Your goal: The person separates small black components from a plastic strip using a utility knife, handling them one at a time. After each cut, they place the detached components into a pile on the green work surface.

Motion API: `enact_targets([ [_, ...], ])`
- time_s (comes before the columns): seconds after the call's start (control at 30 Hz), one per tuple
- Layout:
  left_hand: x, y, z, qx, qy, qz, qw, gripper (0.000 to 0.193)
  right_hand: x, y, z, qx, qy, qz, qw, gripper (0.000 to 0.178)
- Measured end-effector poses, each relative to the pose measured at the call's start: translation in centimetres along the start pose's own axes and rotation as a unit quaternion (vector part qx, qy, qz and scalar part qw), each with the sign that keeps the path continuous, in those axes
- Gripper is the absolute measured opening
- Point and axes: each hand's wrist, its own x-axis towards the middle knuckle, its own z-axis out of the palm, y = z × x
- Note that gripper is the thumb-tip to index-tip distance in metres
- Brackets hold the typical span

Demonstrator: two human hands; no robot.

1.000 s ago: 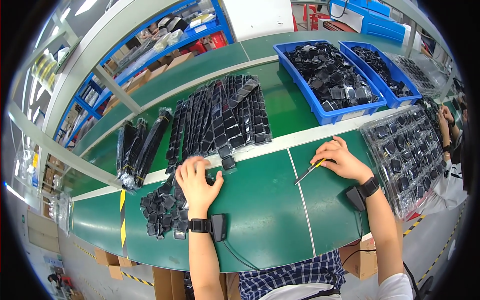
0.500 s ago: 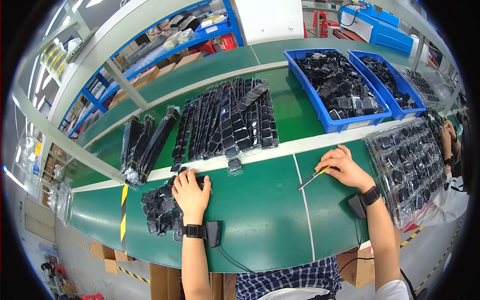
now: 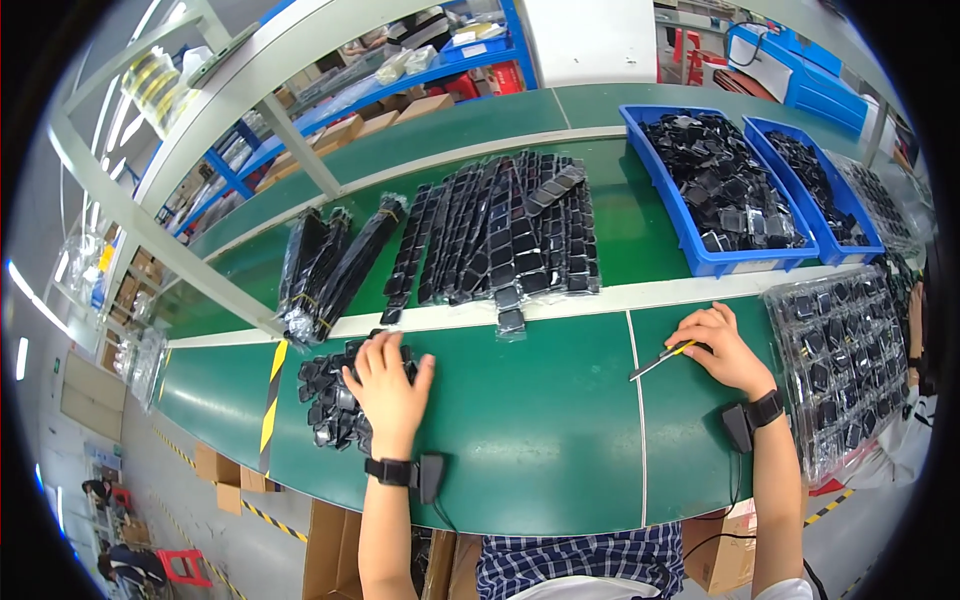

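Bins [image 3: 712, 265], strips [image 3: 512, 240] beyond; left grip [image 3: 391, 397] spread, part-hiding black pieces [image 3: 325, 405]; right grip [image 3: 732, 356] pinching slim tool [image 3: 655, 364].

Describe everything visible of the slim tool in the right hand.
The slim tool has a narrow, dark grey front part, metal by its look, and a yellow-and-black rear part, perhaps plastic. The right-hand grip holds the rear part, hiding some of it. The tool slants, its tip pointing leftward and back toward the person. In this view the tip meets the pale line across the green table; whether it touches the surface is unclear.
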Motion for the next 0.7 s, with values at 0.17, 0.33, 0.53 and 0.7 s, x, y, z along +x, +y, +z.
enact_targets([
  [0.17,-4.1,0.2,-2.1,0.037,-0.12,0.031,0.992,0.065,0.0,-0.1,-0.1,0.002,0.001,0.001,1.0,0.025],
  [0.33,-4.0,-4.5,-1.1,0.012,-0.168,-0.024,0.985,0.043,0.0,-0.4,-0.1,0.002,0.006,-0.001,1.0,0.026],
  [0.53,-5.1,-7.6,-1.1,-0.013,-0.13,-0.021,0.991,0.034,0.0,0.1,0.3,0.013,0.009,-0.011,1.0,0.026],
  [0.7,-5.5,-10.4,-2.2,-0.044,-0.134,0.03,0.99,0.03,0.0,-0.3,0.0,0.011,0.001,0.004,1.0,0.024],
])
